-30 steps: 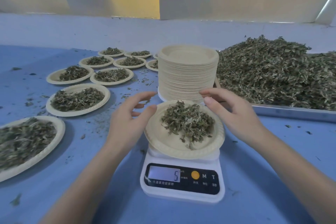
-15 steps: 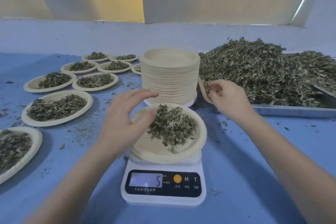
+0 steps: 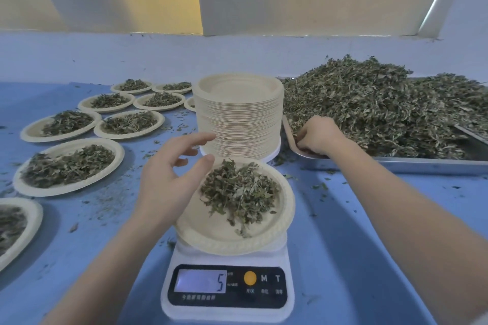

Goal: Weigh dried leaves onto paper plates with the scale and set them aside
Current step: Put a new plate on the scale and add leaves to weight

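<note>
Blue bench [image 3: 343, 232]: left hand [image 3: 169, 182] hovers open beside the plate [image 3: 227, 235] while right hand [image 3: 318, 136] pinches leaves [image 3: 383, 111]; best add sparingly, watching the scale [image 3: 227, 287].

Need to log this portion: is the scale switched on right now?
On. The scale's display is lit and shows 5, with the paper plate of dried leaves sitting on it.

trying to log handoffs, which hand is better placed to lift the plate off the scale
Left. The left hand hovers open at the rim of the plate on the scale; the right hand is in the tray's leaf pile.
</note>
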Demonstrator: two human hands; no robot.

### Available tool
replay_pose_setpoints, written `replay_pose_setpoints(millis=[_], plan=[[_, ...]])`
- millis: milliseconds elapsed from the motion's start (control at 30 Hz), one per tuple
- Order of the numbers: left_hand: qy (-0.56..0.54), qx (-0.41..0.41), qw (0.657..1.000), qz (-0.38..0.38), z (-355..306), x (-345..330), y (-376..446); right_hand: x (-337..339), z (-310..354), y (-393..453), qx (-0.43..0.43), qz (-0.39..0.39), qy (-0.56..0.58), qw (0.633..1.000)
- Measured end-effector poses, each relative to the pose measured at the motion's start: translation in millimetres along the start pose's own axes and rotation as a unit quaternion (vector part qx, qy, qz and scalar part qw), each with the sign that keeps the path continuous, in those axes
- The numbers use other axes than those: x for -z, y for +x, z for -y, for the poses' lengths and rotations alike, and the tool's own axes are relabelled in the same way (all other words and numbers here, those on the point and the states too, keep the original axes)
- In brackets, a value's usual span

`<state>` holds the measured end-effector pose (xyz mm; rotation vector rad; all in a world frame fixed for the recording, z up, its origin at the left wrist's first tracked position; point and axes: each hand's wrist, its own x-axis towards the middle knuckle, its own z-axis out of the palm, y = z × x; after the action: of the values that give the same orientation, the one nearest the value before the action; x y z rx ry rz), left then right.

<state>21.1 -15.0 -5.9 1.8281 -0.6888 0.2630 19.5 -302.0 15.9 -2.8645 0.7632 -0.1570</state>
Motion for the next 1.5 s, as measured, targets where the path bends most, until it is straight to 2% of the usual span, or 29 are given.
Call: replay_pose_setpoints(millis=[67,100,167,233,300,333,367,400,433,500,533,567,633,733,967,1367,1433,1500], plan=[[-0.009,0.014,1.0,-0.001,1.5,1.3,0.0,3.4,-5.3,-2.6,-0.032,-0.074,0.141,0.987],[-0.016,0.021,1.0,-0.001,1.9,2.0,0.2,5.3,-6.9,-4.9,-0.052,-0.106,0.218,0.969],[-0.026,0.034,0.999,0.0,2.6,2.8,0.5,6.9,-7.1,-10.7,-0.088,-0.135,0.384,0.909],[-0.028,0.04,0.999,0.0,3.9,3.4,0.1,11.6,-1.8,-22.8,-0.093,-0.127,0.535,0.83],[-0.031,0.043,0.999,-0.005,5.1,4.0,-0.3,19.5,6.3,-40.9,-0.063,-0.103,0.64,0.758],[-0.034,0.047,0.998,-0.01,5.2,4.3,-0.1,23.5,11.7,-52.0,-0.036,-0.082,0.669,0.738],[-0.038,0.052,0.998,-0.013,4.7,4.4,0.1,27.0,18.9,-64.4,0.003,-0.052,0.679,0.732],[-0.043,0.058,0.997,-0.015,3.9,4.4,0.7,27.6,25.1,-75.4,0.056,-0.016,0.667,0.742],[-0.047,0.064,0.997,-0.017,3.5,4.4,1.0,26.7,31.8,-85.9,0.114,0.024,0.625,0.772],[-0.051,0.076,0.996,-0.02,2.9,4.1,1.1,22.5,43.1,-101.8,0.217,0.074,0.453,0.861],[-0.053,0.079,0.995,-0.022,2.7,4.4,0.8,21.1,46.1,-104.9,0.247,0.061,0.369,0.894],[-0.055,0.083,0.995,-0.023,2.5,5.1,0.6,23.3,47.9,-106.5,0.257,0.029,0.322,0.911],[-0.064,0.088,0.994,-0.025,1.5,6.8,0.7,31.7,46.3,-106.2,0.246,-0.015,0.343,0.906],[-0.071,0.095,0.993,-0.027,-1.5,8.3,0.8,32.9,38.3,-101.4,0.219,-0.029,0.36,0.907],[-0.066,0.109,0.992,-0.016,-1.6,8.5,-0.3,20.3,38.6,-97.6,0.198,-0.009,0.321,0.926],[-0.042,0.12,0.992,-0.012,3.0,7.7,1.6,15.4,41.0,-97.5,0.225,0.015,0.305,0.925],[-0.035,0.133,0.99,0.009,3.4,8.2,2.1,18.5,39.3,-97.5,0.229,0.044,0.306,0.923],[-0.016,0.161,0.986,0.04,4.7,9.9,2.6,24.4,31.3,-96.9,0.245,0.122,0.26,0.926]])
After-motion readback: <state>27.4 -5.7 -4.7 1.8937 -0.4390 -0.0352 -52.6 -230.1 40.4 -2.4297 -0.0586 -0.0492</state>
